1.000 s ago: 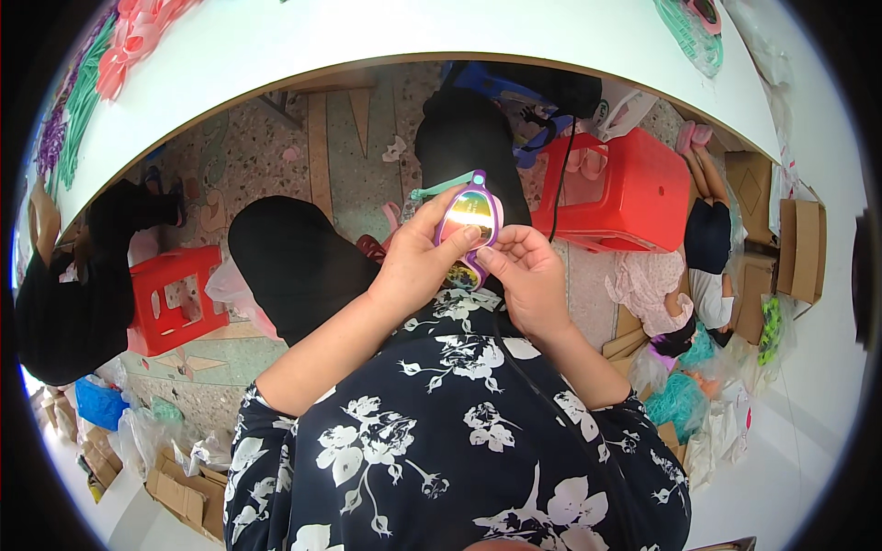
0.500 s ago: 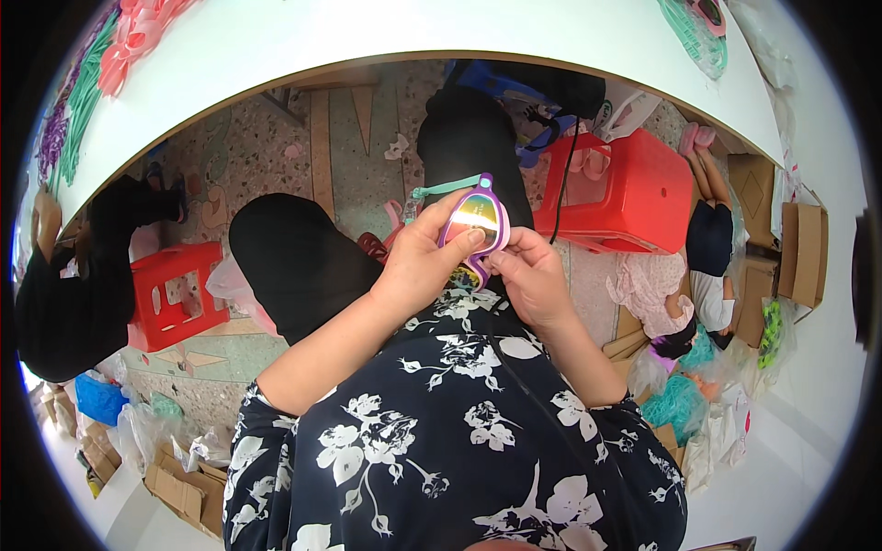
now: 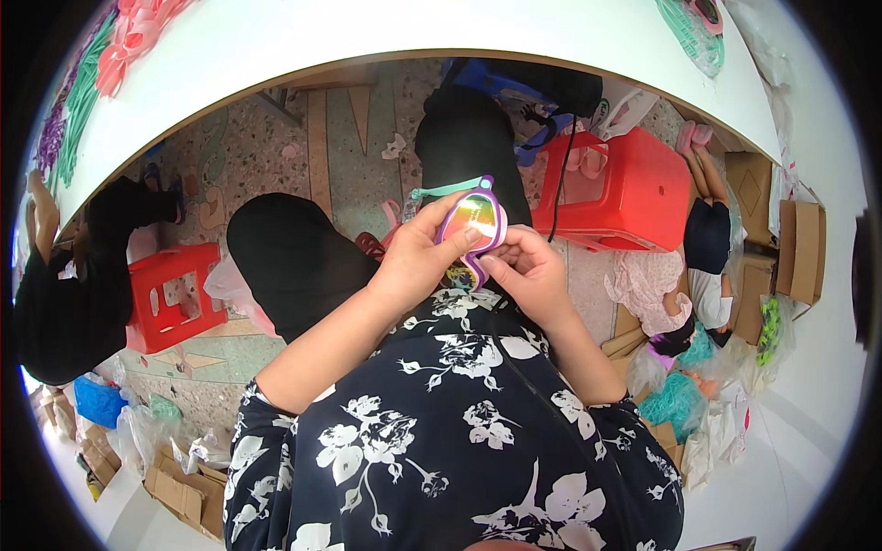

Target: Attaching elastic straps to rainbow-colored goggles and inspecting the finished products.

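Purple goggles (image 3: 477, 216), held by left fingers (image 3: 452, 246), touch right fingers (image 3: 503, 274).

We wear a dark top (image 3: 441, 381), navy to near black, printed all over with white flowers (image 3: 367, 427): full open blooms, broad leaves and thin curling stems tipped with small buds. Larger white petals show near its lower part. Our left sleeve (image 3: 251, 473) and right sleeve (image 3: 648, 464) are loose, carry the same floral print and end around the elbows. Our left hand (image 3: 413, 262) and right hand (image 3: 535, 275) are bare. Our trousers (image 3: 280, 262) are plain black. A thin dark cord (image 3: 525, 376) runs across the front of our top.
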The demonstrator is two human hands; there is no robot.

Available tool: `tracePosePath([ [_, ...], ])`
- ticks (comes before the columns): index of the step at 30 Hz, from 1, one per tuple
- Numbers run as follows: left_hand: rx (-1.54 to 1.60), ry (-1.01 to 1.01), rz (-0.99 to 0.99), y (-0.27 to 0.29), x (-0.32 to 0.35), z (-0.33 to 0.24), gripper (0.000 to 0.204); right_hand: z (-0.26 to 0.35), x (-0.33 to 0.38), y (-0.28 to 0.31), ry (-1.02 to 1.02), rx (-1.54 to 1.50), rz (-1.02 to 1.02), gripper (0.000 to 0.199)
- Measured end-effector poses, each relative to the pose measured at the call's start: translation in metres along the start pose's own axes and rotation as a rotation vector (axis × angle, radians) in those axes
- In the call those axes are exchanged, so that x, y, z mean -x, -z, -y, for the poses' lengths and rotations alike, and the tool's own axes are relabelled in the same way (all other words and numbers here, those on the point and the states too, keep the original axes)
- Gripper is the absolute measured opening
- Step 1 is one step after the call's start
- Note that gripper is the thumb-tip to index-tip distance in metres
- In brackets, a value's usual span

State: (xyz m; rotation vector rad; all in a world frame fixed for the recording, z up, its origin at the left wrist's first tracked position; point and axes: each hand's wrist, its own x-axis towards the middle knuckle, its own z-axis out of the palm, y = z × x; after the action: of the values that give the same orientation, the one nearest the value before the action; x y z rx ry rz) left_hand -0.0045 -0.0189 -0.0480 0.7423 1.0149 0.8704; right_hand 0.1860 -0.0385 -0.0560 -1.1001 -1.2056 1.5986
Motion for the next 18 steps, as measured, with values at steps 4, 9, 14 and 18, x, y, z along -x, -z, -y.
tracePosePath([
  [4,-0.009,-0.018,0.02,-0.002,0.0,-0.003,0.053,-0.006,-0.005,0.012,0.083,0.169,-0.033,0.033],
  [9,-0.038,0.019,0.03,-0.003,0.0,-0.009,0.052,-0.007,-0.012,0.027,-0.245,-0.413,0.09,0.027],
  [14,-0.038,0.024,0.035,-0.005,0.0,-0.01,0.051,-0.005,-0.019,0.022,-0.319,-0.469,0.144,0.026],
  [18,-0.063,0.033,0.015,-0.007,-0.001,-0.007,0.05,-0.016,-0.018,0.023,-0.274,-0.508,0.147,0.025],
])
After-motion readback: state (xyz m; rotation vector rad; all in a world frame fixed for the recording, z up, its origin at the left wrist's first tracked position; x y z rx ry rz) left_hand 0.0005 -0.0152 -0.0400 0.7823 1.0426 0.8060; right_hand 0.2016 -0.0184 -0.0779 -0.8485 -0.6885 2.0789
